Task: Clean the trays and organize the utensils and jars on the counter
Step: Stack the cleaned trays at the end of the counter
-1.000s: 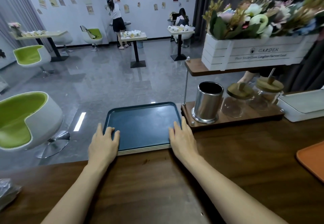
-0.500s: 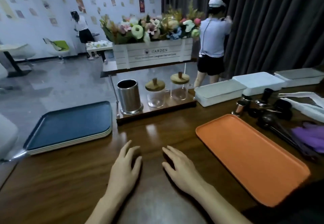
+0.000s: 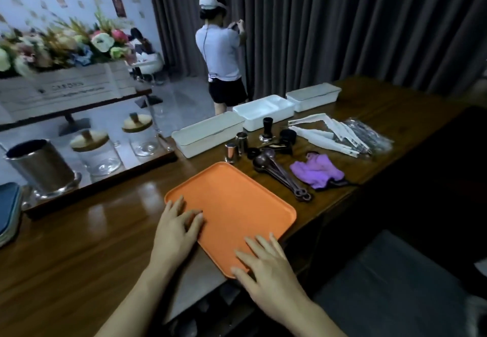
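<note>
The stack of dark blue trays (image 3: 8, 210), far left of your left hand (image 3: 176, 231), is cut off by the frame edge, so only a corner shows. The white wooden flower box (image 3: 66, 86) beyond it is blurred and its lettering is unreadable. The near corner of the flat orange plastic tray (image 3: 237, 205) is hidden under your right hand (image 3: 266, 270).

Your left hand lies flat, fingers straight & spread, w/ fingertips on the tray's left edge and palm over the dark wooden worktop (image 3: 79, 244). Your right hand is also flat w/ fingers spread and holds nothing. Can't tell if it's touching or just above the tray.

Beyond the left hand are a steel cylinder holder (image 3: 39, 165) and two clear glass jars w/ wooden lids (image 3: 95, 152) on a wooden stand. Beyond the right hand, past the tray:
- two small steel cups (image 3: 232, 152)
- dark measuring spoons (image 3: 279, 173)
- a purple cloth (image 3: 316, 170)
- a black tamper (image 3: 267, 128)
- folded white packets (image 3: 329, 133)
- three white rectangular boxes (image 3: 208, 136) in a row

A person in a white top (image 3: 221, 54) stands back to you by the grey curtain (image 3: 342, 20).
</note>
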`<state>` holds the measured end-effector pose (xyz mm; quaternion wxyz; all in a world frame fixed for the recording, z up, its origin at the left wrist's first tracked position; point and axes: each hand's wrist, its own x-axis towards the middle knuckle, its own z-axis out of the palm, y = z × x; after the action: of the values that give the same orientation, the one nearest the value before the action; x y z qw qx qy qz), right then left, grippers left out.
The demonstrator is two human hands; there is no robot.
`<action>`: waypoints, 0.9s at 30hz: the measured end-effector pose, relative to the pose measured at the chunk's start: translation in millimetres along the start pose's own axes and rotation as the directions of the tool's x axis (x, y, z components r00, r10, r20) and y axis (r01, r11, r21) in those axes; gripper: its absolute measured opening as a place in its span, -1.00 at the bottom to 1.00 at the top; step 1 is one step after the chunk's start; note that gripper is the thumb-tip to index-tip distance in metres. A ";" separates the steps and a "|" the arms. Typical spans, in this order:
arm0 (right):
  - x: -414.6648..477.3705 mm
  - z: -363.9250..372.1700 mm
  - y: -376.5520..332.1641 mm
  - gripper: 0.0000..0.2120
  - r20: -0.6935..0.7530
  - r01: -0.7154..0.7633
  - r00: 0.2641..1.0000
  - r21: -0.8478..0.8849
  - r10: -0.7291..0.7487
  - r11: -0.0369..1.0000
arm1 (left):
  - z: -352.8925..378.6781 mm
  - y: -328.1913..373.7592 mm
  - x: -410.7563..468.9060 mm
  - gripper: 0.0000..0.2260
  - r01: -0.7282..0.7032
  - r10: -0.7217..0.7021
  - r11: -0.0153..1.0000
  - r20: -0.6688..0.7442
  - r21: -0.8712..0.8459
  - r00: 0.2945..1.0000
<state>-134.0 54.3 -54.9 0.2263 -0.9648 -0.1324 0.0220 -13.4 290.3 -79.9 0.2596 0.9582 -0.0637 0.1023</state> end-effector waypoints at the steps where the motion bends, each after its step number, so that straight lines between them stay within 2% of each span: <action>1: -2.4 2.2 2.1 -0.34 -0.012 0.014 1.000 0.017 -0.014 1.000 | 0.0 0.9 1.0 -0.69 -0.001 0.002 1.000 -0.024 0.023 1.000; 6: 7.4 1.4 8.5 -0.47 -0.042 0.028 0.999 0.065 -0.026 0.997 | -6.2 1.5 -17.1 -0.86 0.036 -0.020 0.993 -0.140 0.111 0.990; 11: 33.2 6.5 8.0 -0.73 -0.115 0.031 0.993 0.056 -0.024 0.998 | -18.6 -4.4 -34.8 -0.72 0.084 -0.067 0.987 -0.128 0.137 0.990; 13: 42.0 6.9 9.7 -0.72 -0.121 0.041 0.992 0.076 -0.032 0.996 | -23.0 -5.8 -38.7 -0.71 0.084 -0.060 0.987 -0.169 0.138 0.984; 16: 51.9 0.9 16.3 -0.54 -0.052 0.060 0.997 0.058 -0.057 0.997 | -25.3 -5.3 -40.2 -0.69 0.103 -0.074 0.983 -0.189 0.152 0.979; 18: 57.4 -3.8 17.4 -0.50 -0.014 0.056 0.998 0.030 -0.056 0.998 | -24.9 -7.8 -38.4 -0.68 0.090 -0.054 0.978 -0.188 0.187 0.981; 21: 63.4 -7.7 15.2 -0.55 0.012 -0.002 1.000 0.014 0.001 1.000 | -25.3 -12.9 -33.2 -0.69 0.074 -0.030 0.968 -0.182 0.240 0.983; 24: 71.3 -9.8 12.7 -0.63 0.012 -0.115 0.993 0.017 0.115 0.993 | -27.9 -10.5 -28.7 -0.60 0.072 -0.025 0.950 -0.156 0.304 0.987; 27: 85.2 -3.0 2.9 -0.67 0.007 -0.211 0.977 -0.010 0.212 0.977 | -32.0 -2.0 -31.7 -0.49 0.084 -0.057 0.959 -0.108 0.271 0.993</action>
<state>-50.8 73.1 -52.0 0.2176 -0.9743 -0.0300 0.0492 -49.0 310.5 -61.2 0.1302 0.9804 -0.0017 0.1481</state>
